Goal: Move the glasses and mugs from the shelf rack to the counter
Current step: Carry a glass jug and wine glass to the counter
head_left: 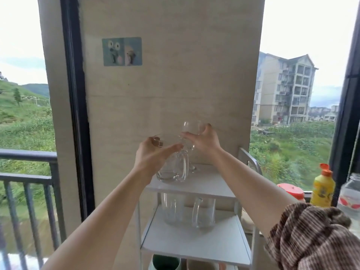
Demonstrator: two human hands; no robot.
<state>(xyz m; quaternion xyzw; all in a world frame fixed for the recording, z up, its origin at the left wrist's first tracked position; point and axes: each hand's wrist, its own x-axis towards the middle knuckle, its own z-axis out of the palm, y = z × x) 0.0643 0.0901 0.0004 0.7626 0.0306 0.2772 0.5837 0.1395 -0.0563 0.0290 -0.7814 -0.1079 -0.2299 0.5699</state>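
The right hand [204,140] has its fingers clamped round the bowl of a stemmed glass [190,133] at the back edge of the shelf rack [194,190] top tier, gripping high, likely so the stem clears the shelf. The left hand [153,152] has fingers curled apart over the rim of a clear mug [173,168] near the front left corner (contact unclear). Two more mugs [189,213] wait on the middle tier.

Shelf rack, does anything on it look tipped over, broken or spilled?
Nothing stands out. The mug on the top shelf and the two mugs below stand upright. The left hand and right hand are around the top glassware.
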